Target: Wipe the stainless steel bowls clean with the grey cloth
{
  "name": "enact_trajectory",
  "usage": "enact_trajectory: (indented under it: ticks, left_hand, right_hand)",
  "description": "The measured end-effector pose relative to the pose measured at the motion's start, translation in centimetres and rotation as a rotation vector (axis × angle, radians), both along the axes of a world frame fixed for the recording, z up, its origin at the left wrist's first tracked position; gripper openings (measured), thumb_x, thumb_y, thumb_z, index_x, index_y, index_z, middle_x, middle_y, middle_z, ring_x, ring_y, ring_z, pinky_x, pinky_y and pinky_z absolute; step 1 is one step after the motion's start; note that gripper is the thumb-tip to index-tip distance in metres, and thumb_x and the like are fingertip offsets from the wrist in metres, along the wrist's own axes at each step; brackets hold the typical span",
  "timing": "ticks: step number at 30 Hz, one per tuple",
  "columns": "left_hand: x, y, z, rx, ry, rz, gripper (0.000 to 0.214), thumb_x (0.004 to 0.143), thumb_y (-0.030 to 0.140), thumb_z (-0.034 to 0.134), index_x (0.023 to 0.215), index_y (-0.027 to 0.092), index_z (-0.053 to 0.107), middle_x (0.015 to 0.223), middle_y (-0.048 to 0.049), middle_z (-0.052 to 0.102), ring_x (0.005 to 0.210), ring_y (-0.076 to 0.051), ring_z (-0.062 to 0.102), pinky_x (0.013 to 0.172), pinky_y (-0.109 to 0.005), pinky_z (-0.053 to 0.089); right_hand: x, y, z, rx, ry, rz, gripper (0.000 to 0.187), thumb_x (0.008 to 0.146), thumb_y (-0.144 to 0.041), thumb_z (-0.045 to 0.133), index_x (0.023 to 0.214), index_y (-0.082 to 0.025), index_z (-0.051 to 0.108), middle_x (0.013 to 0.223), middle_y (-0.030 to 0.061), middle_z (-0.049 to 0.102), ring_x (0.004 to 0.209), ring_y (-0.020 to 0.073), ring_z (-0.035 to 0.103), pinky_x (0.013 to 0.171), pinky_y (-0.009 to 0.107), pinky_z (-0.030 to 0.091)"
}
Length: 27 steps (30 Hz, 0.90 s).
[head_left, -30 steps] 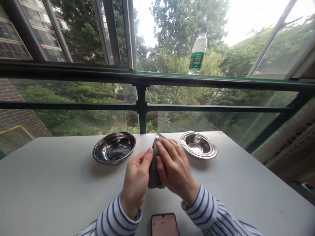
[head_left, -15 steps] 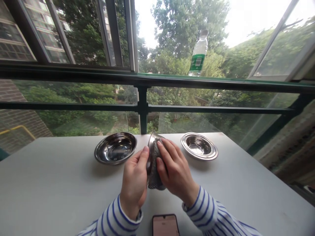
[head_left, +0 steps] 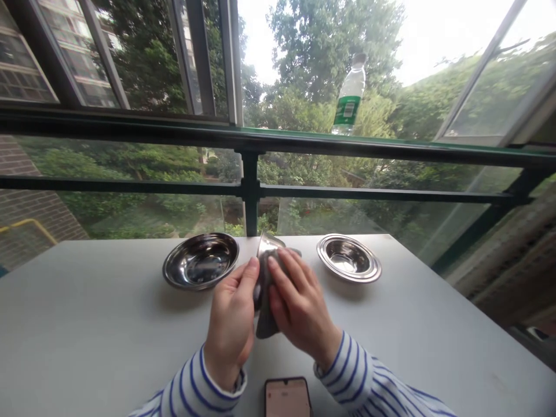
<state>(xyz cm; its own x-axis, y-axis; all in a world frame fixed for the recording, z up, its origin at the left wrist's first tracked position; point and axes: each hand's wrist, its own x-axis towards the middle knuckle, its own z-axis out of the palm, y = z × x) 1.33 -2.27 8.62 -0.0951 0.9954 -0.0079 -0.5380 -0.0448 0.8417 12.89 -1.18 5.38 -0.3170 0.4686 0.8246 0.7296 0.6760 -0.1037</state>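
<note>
Glazed balcony windows and a dark green railing (head_left: 278, 145) fill the view beyond both hands, with trees outside. A white table (head_left: 87, 336) spreads under the hands. The left hand (head_left: 230, 324) and right hand (head_left: 299, 307), both in striped sleeves (head_left: 360, 376), meet at the table's middle. Just beyond and outside the left hand sits a deep steel bowl (head_left: 200, 267). A shallow rimmed dish (head_left: 348, 258) lies beyond and outside the right hand, apart from it. Between the palms a third steel dish (head_left: 263, 246) stands on edge, only its upper rim showing above the fingertips. The left hand is closed on it, thumb and fingers pinching the rim. The right hand has its fingers pressed flat over a grey cloth (head_left: 266, 323) wrapped against the dish's face, the cloth's tail hanging below both hands. High beyond the right hand a water bottle (head_left: 347, 98) stands on the railing. A phone (head_left: 287, 398) lies between the wrists, close to the body. To wipe well, I judge that the left hand's pinch should stay firm near the rim so the thin dish does not twist, while the right hand sweeps the cloth with even pressure out to the edge.
</note>
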Motion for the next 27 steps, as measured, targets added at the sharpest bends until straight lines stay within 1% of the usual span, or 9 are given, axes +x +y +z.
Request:
enact_trajectory:
  ticks: [3,5,8,10,15,18,21,24,27]
  left_hand:
    - [-0.3,0.2,-0.1,0.038,0.021,-0.006,0.022,0.075,0.032,0.065,0.091,0.017,0.071,0.082,-0.0033,0.070,0.078,-0.016,0.063,0.070,-0.025,0.048]
    - [-0.1,0.0,-0.2,0.051,0.055,-0.055,0.022,0.076,0.032,0.064,0.092,0.017,0.071,0.082,-0.0029,0.070,0.078,-0.016,0.062,0.070,-0.024,0.048]
    - [0.3,-0.3,-0.6,0.051,0.110,-0.148,0.023,0.077,0.033,0.063,0.092,0.018,0.071,0.081,-0.0024,0.070,0.076,-0.016,0.061,0.069,-0.024,0.047]
    - [0.3,-0.3,-0.7,0.048,0.122,-0.156,0.023,0.077,0.033,0.063,0.091,0.017,0.071,0.080,-0.0025,0.070,0.075,-0.016,0.061,0.068,-0.024,0.047]
    - [-0.5,0.2,-0.2,0.053,0.057,-0.046,0.026,0.073,0.033,0.067,0.093,0.017,0.071,0.078,-0.0025,0.069,0.072,-0.014,0.062,0.068,-0.023,0.047]
    - [-1.0,0.4,0.4,0.024,0.026,-0.082,0.026,0.075,0.035,0.065,0.090,0.015,0.071,0.075,-0.0025,0.068,0.070,-0.014,0.062,0.068,-0.023,0.048]
    - [-1.2,0.6,0.7,-0.007,0.022,-0.105,0.027,0.074,0.036,0.066,0.089,0.015,0.071,0.073,-0.0025,0.068,0.068,-0.014,0.062,0.066,-0.024,0.048]
    - [-1.1,0.7,0.5,0.001,0.041,-0.110,0.030,0.073,0.038,0.066,0.092,0.015,0.071,0.073,-0.0034,0.068,0.068,-0.015,0.062,0.065,-0.024,0.048]
    - [-0.6,0.4,-0.2,0.035,0.093,-0.144,0.031,0.075,0.038,0.064,0.096,0.016,0.070,0.075,-0.0034,0.068,0.068,-0.015,0.061,0.062,-0.024,0.047]
  right_hand:
    - [-0.2,-0.4,0.1,0.086,-0.118,0.034,0.041,0.085,-0.022,0.047,0.126,-0.014,0.051,0.130,0.0135,0.050,0.126,0.0277,0.038,0.100,0.046,0.037]
    - [0.2,-0.2,0.7,0.046,-0.083,-0.003,0.040,0.087,-0.022,0.046,0.125,-0.013,0.051,0.129,0.0133,0.051,0.124,0.0269,0.041,0.100,0.046,0.037]
    - [1.1,0.3,1.6,-0.069,0.027,-0.055,0.039,0.089,-0.023,0.041,0.125,-0.013,0.051,0.126,0.0135,0.053,0.119,0.0248,0.045,0.097,0.044,0.040]
    - [1.3,0.3,1.7,-0.084,0.042,-0.048,0.039,0.089,-0.022,0.040,0.125,-0.013,0.050,0.126,0.0137,0.053,0.119,0.0241,0.045,0.097,0.043,0.041]
    - [0.0,-0.5,0.8,0.074,-0.137,0.016,0.038,0.086,-0.023,0.044,0.122,-0.014,0.054,0.131,0.0123,0.051,0.126,0.0266,0.039,0.103,0.047,0.034]
    - [-0.5,-0.9,0.4,0.145,-0.231,0.029,0.037,0.086,-0.023,0.046,0.122,-0.016,0.054,0.132,0.0091,0.051,0.127,0.0249,0.038,0.106,0.045,0.029]
    - [-0.4,-0.7,0.3,0.175,-0.276,0.045,0.037,0.087,-0.023,0.046,0.123,-0.017,0.054,0.133,0.0087,0.050,0.128,0.0243,0.037,0.108,0.045,0.028]
    - [0.2,-0.2,0.7,0.144,-0.239,0.051,0.038,0.087,-0.024,0.046,0.123,-0.015,0.053,0.133,0.0105,0.049,0.129,0.0248,0.036,0.107,0.045,0.030]
    - [1.2,0.4,1.4,0.019,-0.095,0.010,0.040,0.088,-0.024,0.043,0.126,-0.014,0.050,0.132,0.0125,0.049,0.127,0.0253,0.038,0.103,0.045,0.035]
